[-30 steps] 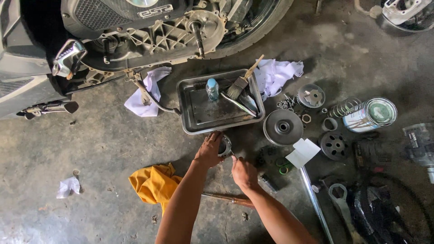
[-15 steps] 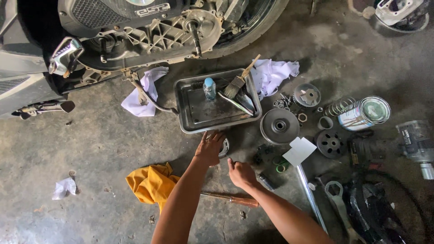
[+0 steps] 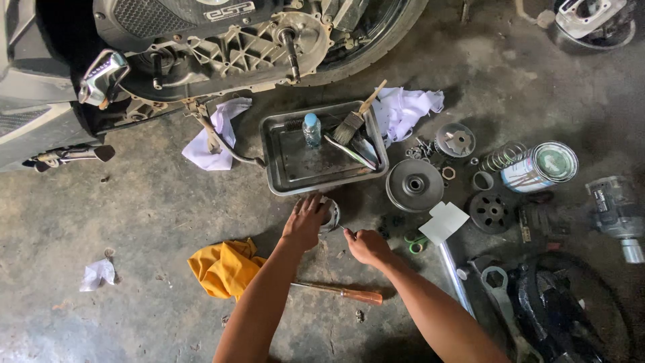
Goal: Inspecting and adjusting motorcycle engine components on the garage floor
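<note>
My left hand (image 3: 306, 222) rests over a small round metal part (image 3: 330, 216) on the concrete floor, fingers curled around it, just in front of a metal tray (image 3: 282, 168). Close beside it on the right, my right hand (image 3: 365, 245) is closed around a thin tool whose tip points at the part. The tray holds a small plastic bottle (image 3: 311, 129), a paintbrush (image 3: 354, 119) and another flat tool. A scooter (image 3: 201, 40) with its engine side cover off stands at the back.
A pulley disc (image 3: 414, 184), clutch parts (image 3: 489, 211), a spring and a tin can (image 3: 541, 165) lie to the right. A yellow rag (image 3: 222, 267) and a wooden-handled screwdriver (image 3: 342, 292) sit near my arms. White rags (image 3: 406, 107), spanners (image 3: 500, 296) and a power tool (image 3: 615, 205) lie around.
The view has shifted slightly. My hands stay at the small metal part; the right hand has edged closer to the left one.
</note>
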